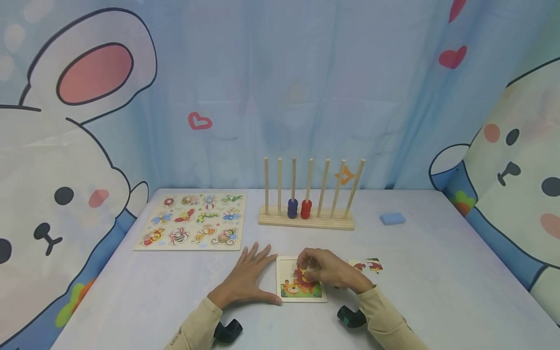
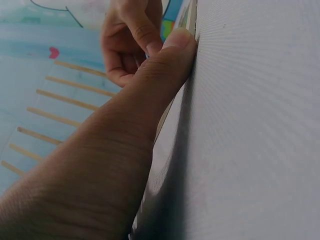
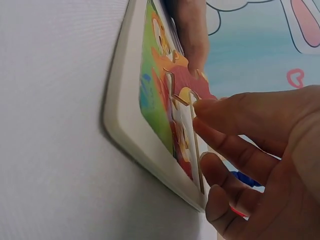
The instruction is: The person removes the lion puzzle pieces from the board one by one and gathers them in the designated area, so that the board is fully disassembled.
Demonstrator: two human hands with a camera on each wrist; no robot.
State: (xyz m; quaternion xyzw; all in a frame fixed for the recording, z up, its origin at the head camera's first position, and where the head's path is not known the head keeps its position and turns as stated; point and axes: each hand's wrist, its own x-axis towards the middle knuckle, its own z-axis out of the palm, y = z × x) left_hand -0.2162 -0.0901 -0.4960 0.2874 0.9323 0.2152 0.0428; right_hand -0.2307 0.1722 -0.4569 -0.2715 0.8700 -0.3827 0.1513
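A small framed puzzle board (image 1: 302,299) lies on the table, its lower part filled with a lion and green ground. My right hand (image 1: 330,268) is over its upper right part, thumb and fingertips pinching a puzzle piece (image 3: 186,80) that stands tilted above the board in the right wrist view. My left hand (image 1: 248,282) rests spread at the board's left side, the thumb touching the lower left corner. In the left wrist view, the left thumb (image 2: 172,55) presses at the board's edge. Two loose puzzle pieces (image 1: 375,265) lie right of the board.
A wooden rack (image 1: 306,222) with upright pegs, a blue bead stack (image 1: 292,208) and a red one (image 1: 306,209) stands behind the board. At the back left lies an insect puzzle board (image 1: 175,218); a blue block (image 1: 392,218) is at the back right.
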